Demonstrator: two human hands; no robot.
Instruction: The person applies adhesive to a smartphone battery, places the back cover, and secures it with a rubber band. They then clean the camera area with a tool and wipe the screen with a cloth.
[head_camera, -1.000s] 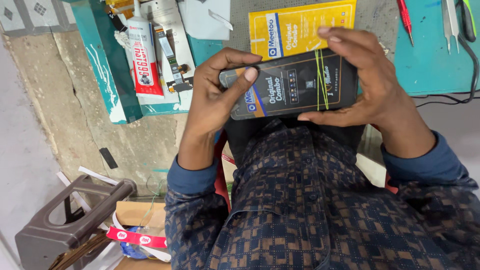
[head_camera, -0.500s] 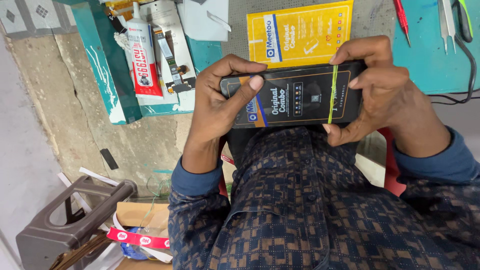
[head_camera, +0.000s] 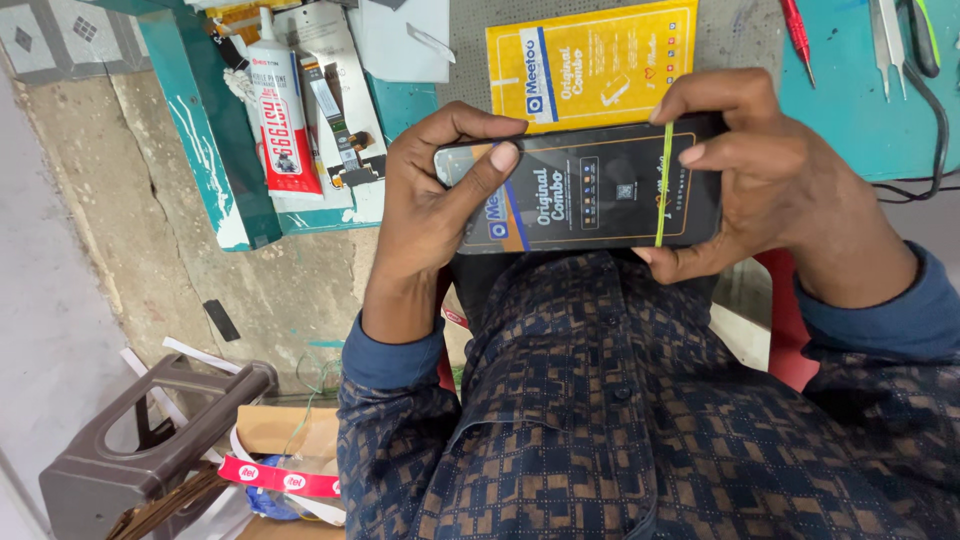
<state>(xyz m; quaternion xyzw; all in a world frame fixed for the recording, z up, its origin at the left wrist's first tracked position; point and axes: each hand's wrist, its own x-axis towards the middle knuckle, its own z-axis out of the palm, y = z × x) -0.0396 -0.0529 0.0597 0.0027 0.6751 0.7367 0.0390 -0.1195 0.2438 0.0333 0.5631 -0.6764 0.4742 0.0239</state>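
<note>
Both hands, left (head_camera: 430, 200) and right (head_camera: 775, 175), clamp the black pack's (head_camera: 590, 195) ends, grips closed, steadying it above the counter (head_camera: 850, 80).

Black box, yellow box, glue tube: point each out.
black box (head_camera: 590, 195), head view, middle of its printed face.
yellow box (head_camera: 600, 65), head view, centre of its face, on the bench.
glue tube (head_camera: 282, 125), head view, its red-and-white body.

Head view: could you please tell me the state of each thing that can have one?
Black packet: held flat in both hands, yellow rubber band around it.
Left hand: gripping one end.
Right hand: gripping the other end.
Yellow packet: lying flat on the bench.
Glue tube: lying down.
</note>
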